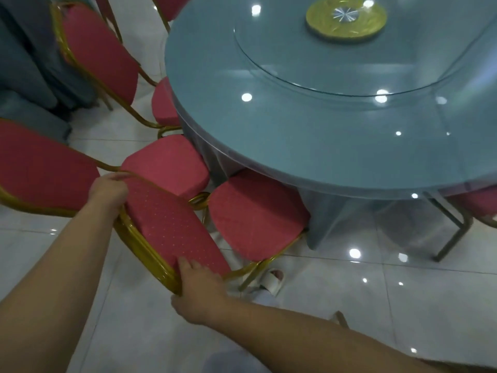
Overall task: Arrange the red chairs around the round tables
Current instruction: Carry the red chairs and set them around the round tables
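Directly below the head camera, two bare forearms reach down to a red chair (pixel 258 214) with a gold metal frame. Both hands hold its padded backrest (pixel 172 227), which slants from upper left to lower right.

The left hand (pixel 109 188) grips the upper left corner of the backrest, fingers curled over the gold tube. The right hand (pixel 200 290) grips the lower right end; its thumb (pixel 185 263) lies on the red padding, and the fingers pass behind the edge, mostly out of sight.

The chair faces a round table (pixel 322 146). The front of its seat sits just under the table's rim, against the hanging grey-blue tablecloth (pixel 330 216).

The table has a glossy top that reflects ceiling lights. A round glass turntable (pixel 336 57) rests on it, with a gold disc (pixel 346 17) at its centre.

Just left of the held chair stands a second red chair (pixel 166 165), its seat also touching the cloth. Beyond that stands a third red chair (pixel 99 52), tucked further under the table. Part of another red seat (pixel 481 204) shows at the right edge.

The floor (pixel 403 305) is shiny white tile. A white slipper (pixel 271 279) shows beneath the held chair's frame. Grey-blue draped fabric (pixel 24 63) fills the upper left corner.
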Demonstrator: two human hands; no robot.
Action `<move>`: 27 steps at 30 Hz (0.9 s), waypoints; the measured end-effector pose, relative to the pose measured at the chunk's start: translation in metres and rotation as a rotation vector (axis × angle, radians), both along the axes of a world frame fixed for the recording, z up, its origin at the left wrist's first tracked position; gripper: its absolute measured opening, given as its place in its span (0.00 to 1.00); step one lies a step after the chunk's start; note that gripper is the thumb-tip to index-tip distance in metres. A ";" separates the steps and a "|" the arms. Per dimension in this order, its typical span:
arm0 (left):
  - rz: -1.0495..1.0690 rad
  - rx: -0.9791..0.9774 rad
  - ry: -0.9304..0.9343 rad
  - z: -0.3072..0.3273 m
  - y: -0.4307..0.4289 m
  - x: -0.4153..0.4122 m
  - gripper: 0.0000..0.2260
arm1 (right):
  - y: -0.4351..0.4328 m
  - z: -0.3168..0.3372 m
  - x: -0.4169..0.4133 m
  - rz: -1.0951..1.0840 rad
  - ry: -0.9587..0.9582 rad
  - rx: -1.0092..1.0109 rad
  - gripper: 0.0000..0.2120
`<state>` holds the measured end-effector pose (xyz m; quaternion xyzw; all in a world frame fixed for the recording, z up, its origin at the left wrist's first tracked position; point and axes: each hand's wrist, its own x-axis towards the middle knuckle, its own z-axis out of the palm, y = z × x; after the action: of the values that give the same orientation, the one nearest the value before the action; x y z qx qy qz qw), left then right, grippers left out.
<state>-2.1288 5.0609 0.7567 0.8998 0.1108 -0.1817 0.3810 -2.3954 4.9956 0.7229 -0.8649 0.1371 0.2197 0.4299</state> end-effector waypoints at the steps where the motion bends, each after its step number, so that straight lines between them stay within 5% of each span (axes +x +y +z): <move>1: 0.030 -0.020 0.000 -0.002 0.000 -0.005 0.14 | 0.001 -0.001 -0.008 -0.028 -0.009 0.002 0.32; 9: 0.201 -0.186 0.093 0.002 -0.024 -0.099 0.18 | -0.013 -0.015 -0.081 -0.260 -0.075 -0.041 0.33; 15: 0.060 -0.294 0.263 0.010 -0.064 -0.192 0.27 | -0.080 -0.017 -0.144 -0.326 -0.089 -0.036 0.27; 19: -0.230 -0.238 0.227 0.014 -0.112 -0.263 0.12 | -0.154 -0.017 -0.201 -0.453 -0.023 -0.122 0.19; 23: -0.568 -0.168 0.485 0.021 -0.146 -0.333 0.34 | -0.227 -0.004 -0.264 -0.631 0.126 -0.379 0.14; 27: -1.126 0.040 0.304 0.011 -0.124 -0.362 0.38 | -0.242 0.010 -0.307 -0.686 0.283 -0.575 0.04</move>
<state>-2.4911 4.9371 0.7679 0.7909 -0.3278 -0.4812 0.1884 -2.7026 4.7538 0.7331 -0.8151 0.5278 0.1338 0.1977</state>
